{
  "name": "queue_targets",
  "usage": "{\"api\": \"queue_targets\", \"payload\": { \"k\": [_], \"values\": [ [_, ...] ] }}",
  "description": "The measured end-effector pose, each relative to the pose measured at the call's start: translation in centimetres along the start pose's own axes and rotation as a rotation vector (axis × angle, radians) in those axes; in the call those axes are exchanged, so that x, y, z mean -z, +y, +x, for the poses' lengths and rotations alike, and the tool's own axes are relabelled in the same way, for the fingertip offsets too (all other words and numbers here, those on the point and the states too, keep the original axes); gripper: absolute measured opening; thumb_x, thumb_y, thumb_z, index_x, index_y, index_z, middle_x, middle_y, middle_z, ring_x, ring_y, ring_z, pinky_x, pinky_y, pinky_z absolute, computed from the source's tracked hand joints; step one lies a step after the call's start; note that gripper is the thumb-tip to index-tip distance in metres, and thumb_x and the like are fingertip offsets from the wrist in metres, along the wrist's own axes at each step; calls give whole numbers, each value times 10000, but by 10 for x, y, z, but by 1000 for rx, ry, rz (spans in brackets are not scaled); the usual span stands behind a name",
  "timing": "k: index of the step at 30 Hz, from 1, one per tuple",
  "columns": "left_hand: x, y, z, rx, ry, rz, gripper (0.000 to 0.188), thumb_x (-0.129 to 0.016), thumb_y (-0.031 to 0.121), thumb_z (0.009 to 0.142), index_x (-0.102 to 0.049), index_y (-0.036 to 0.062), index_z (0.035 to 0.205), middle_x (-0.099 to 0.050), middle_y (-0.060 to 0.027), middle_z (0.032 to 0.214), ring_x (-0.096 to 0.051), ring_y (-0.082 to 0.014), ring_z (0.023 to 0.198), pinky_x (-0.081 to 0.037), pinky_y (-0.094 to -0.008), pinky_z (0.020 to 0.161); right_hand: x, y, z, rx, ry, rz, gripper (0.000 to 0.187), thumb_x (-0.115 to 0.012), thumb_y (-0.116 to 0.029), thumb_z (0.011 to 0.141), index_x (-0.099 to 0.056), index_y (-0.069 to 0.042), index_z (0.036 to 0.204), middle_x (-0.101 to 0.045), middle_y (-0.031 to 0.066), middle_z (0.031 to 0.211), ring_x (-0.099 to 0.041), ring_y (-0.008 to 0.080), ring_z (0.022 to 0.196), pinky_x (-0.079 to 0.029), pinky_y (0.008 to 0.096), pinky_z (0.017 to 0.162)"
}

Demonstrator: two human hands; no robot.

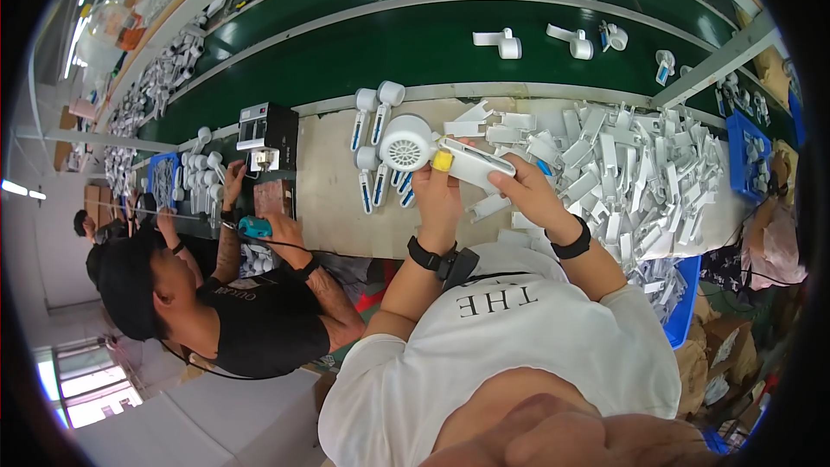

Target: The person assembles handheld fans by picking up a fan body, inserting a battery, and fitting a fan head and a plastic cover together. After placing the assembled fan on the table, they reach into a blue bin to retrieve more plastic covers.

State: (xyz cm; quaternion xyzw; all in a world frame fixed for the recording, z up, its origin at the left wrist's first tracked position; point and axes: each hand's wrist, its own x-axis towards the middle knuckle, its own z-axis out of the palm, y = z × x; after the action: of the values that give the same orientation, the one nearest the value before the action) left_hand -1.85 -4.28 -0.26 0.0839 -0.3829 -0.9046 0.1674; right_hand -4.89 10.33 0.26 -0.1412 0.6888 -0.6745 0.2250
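Note:
A white handheld fan with a round slotted head is held before my chest, its handle pointing right. My left hand is closed around the neck, where the handle meets the head. A small yellow piece sits at that thumb, perhaps a wrap on it. The fingers of my right hand grip the far end of the handle, a long white shell. Left of the held fan, several finished-looking fans with blue-marked handles lie on the bench. Right of my right hand spreads a heap of white handle shells.
A green conveyor runs behind the bench, carrying a few fans. A black and silver machine stands left. A co-worker there holds a teal power tool. Blue bins stand at the right.

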Motion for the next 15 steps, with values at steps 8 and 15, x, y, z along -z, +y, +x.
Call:
{"api": "queue_targets", "payload": {
  "k": [8, 15],
  "values": [
    [11, 4, 33, 74, -12, -6, 264, -525, 102, 846, -493, -33, 1071, -582, -129, 989, -581, -235, 907, -466, -334, 815, -2, 24, 38, 424, 27, -504, 328, -610, -293, 766, -486, -16, 642, -459, 130, 547, -462, 269, 484, -371, 333, 466],
    [171, 39, 94, -87, 429, 1683, 246, -565, 103, 758, -488, 14, 975, -561, -168, 758, -548, -312, 643, -416, -394, 571, 65, 113, 192, 44, 255, -553, 550, -632, -412, 723, -509, -11, 1079, -575, 189, 947, -569, 305, 843, -453, 367, 756]
  ]
}}
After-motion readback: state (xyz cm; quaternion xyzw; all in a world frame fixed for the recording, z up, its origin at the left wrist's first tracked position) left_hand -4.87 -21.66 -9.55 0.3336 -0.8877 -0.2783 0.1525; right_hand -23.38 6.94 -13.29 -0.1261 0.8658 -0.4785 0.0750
